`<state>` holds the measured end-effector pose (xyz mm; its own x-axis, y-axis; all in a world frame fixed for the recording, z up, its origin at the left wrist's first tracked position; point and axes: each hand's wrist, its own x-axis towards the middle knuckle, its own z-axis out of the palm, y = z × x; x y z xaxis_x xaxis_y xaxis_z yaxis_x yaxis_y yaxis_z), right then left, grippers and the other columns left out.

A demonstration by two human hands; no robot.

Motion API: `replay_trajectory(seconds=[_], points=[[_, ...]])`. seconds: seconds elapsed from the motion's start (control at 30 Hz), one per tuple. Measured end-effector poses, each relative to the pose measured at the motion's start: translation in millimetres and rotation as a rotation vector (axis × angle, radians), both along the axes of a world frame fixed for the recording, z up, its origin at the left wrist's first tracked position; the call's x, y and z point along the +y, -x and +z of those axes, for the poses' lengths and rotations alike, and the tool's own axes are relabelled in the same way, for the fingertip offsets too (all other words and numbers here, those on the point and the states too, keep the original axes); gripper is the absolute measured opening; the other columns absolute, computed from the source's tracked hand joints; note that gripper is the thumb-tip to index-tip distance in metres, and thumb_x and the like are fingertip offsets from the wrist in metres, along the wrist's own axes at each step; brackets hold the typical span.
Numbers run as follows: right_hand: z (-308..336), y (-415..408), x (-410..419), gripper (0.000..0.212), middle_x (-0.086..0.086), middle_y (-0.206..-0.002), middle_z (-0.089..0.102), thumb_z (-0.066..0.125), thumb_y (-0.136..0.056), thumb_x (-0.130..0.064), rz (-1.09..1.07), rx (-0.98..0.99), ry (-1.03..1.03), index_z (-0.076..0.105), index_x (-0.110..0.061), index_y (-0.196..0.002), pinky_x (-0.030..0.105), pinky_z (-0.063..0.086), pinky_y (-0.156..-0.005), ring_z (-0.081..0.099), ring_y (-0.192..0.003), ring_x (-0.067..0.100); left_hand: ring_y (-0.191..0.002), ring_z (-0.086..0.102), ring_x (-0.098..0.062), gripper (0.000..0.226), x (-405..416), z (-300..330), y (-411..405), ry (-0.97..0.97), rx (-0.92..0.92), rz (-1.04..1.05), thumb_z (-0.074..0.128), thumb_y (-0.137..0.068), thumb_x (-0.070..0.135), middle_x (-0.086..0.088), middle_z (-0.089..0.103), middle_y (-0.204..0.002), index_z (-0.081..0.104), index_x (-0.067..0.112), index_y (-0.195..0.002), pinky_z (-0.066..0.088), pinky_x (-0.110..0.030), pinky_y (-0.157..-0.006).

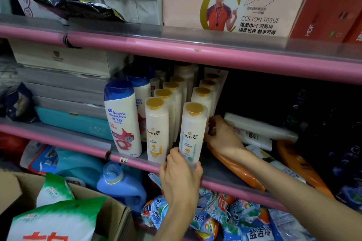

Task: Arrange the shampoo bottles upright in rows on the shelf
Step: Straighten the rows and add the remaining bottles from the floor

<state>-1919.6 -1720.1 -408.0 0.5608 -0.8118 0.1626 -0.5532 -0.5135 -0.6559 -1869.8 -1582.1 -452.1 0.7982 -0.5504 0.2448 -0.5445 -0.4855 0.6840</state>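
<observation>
Middle shelf, pink-edged, left to right: stacked flat boxes at far left, a teal case lowest in the stack; then a Head & Shoulders bottle, blue cap up, long axis leaning slightly right, a second like it behind; then a row of Pantene bottles running back into the shelf, all upright, gold caps up. Next row: front Pantene bottle stands near the shelf lip, long axis close to vertical, cap up and tilted a little to the right, label facing out; more gold-capped bottles line up behind it. Left hand grips this bottle's base from below and in front, fingers curled round it. Right hand sits against the bottle's right side at mid-height, fingers bent onto it. Right of the hands: an orange bottle lying flat under the right forearm, white bottles on their sides, another orange one lying further right
</observation>
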Motion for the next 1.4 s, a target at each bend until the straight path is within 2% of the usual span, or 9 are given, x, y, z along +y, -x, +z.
replay_trajectory(seconds=[0.07, 0.13, 0.23, 0.3, 0.4, 0.57, 1.03, 1.17, 1.4], points=[[-0.3, 6.3, 8.5, 0.035, 0.001, -0.107, 0.057, 0.062, -0.087, -0.033, -0.095, -0.102, 0.041, 0.044, -0.017, -0.113, 0.023, 0.045, -0.07, 0.06, -0.092, 0.017, -0.102, 0.056, -0.023, 0.046, -4.7, 6.6, -0.6, -0.023, 0.011, -0.001, 0.067, -0.078, 0.042, 0.0, 0.06, -0.107, 0.045, 0.016, -0.109, 0.039, -0.032, -0.096], [0.9, 14.4, 20.4, 0.028, -0.011, -0.096, 0.061, 0.052, -0.09, -0.047, -0.096, -0.284, -0.019, 0.047, -0.024, -0.106, 0.016, 0.044, -0.066, 0.062, -0.089, 0.01, -0.1, 0.057, -0.024, 0.042, -10.7, 11.2, -1.0, -0.052, 0.008, -0.011, 0.066, -0.079, 0.041, -0.002, 0.06, -0.105, 0.044, 0.015, -0.104, 0.037, -0.032, -0.096], [1.0, 20.7, 38.4, 0.043, -0.019, -0.094, 0.066, 0.05, -0.078, -0.069, 0.053, -0.324, -0.089, 0.055, -0.035, -0.104, 0.01, 0.049, -0.069, 0.062, -0.087, -0.007, -0.099, 0.058, -0.025, 0.041, -19.1, 12.7, -4.1, -0.078, 0.011, -0.024, 0.065, -0.08, 0.039, -0.004, 0.061, -0.106, 0.043, 0.013, -0.104, 0.036, -0.032, -0.096], [-4.3, 17.6, 43.0, 0.042, -0.019, -0.099, 0.067, 0.064, -0.075, -0.059, 0.099, -0.261, -0.052, 0.056, -0.033, -0.107, 0.01, 0.052, -0.07, 0.064, -0.087, -0.008, -0.099, 0.058, -0.025, 0.042, -23.2, 12.2, -6.3, -0.076, 0.024, -0.028, 0.064, -0.08, 0.039, -0.005, 0.062, -0.106, 0.044, 0.013, -0.106, 0.038, -0.032, -0.095], [-12.2, 11.7, 38.4, 0.032, -0.008, -0.102, 0.071, 0.072, -0.078, -0.038, 0.038, -0.259, 0.017, 0.058, -0.025, -0.104, 0.025, 0.058, -0.076, 0.067, -0.088, 0.001, -0.1, 0.059, -0.028, 0.042, -27.4, 12.5, -8.0, -0.074, 0.028, -0.024, 0.066, -0.08, 0.036, -0.008, 0.062, -0.106, 0.044, 0.011, -0.106, 0.04, -0.034, -0.093], [-18.2, 8.4, 35.6, 0.037, 0.001, -0.103, 0.072, 0.074, -0.076, -0.038, 0.033, -0.255, 0.021, 0.059, -0.019, -0.104, 0.039, 0.058, -0.077, 0.069, -0.089, 0.011, -0.101, 0.058, -0.032, 0.038, -30.4, 11.6, -9.3, -0.065, 0.037, -0.015, 0.064, -0.081, 0.033, -0.011, 0.063, -0.105, 0.044, 0.011, -0.104, 0.04, -0.037, -0.091], [-21.7, 7.2, 38.4, 0.038, 0.004, -0.115, 0.069, 0.069, -0.082, -0.034, 0.047, -0.255, 0.071, 0.058, -0.013, -0.112, 0.037, 0.058, -0.079, 0.067, -0.1, 0.014, -0.104, 0.055, -0.034, 0.039, -30.3, 11.1, -6.1, -0.035, 0.035, -0.005, 0.064, -0.082, 0.032, -0.012, 0.061, -0.11, 0.044, 0.01, -0.108, 0.04, -0.039, -0.092], [-18.5, 9.0, 38.8, 0.037, 0.003, -0.115, 0.069, 0.07, -0.083, -0.032, 0.049, -0.261, 0.041, 0.058, -0.013, -0.112, 0.036, 0.058, -0.082, 0.067, -0.1, 0.013, -0.107, 0.057, -0.03, 0.042, -29.9, 10.4, -6.3, -0.102, -0.003, -0.045, 0.062, -0.084, 0.032, -0.009, 0.056, -0.114, 0.04, 0.01, -0.113, 0.038, -0.037, -0.094], [-10.6, 26.3, 44.4, 0.033, -0.001, -0.107, 0.07, 0.065, -0.087, -0.029, 0.02, -0.217, 0.051, 0.059, -0.017, -0.117, 0.027, 0.054, -0.087, 0.065, -0.095, 0.008, -0.11, 0.055, -0.032, 0.049, -15.4, 15.0, -3.2, -0.107, 0.011, -0.125, 0.061, -0.089, 0.025, -0.012, 0.045, -0.122, 0.034, 0.008, -0.126, 0.049, -0.042, -0.085]])
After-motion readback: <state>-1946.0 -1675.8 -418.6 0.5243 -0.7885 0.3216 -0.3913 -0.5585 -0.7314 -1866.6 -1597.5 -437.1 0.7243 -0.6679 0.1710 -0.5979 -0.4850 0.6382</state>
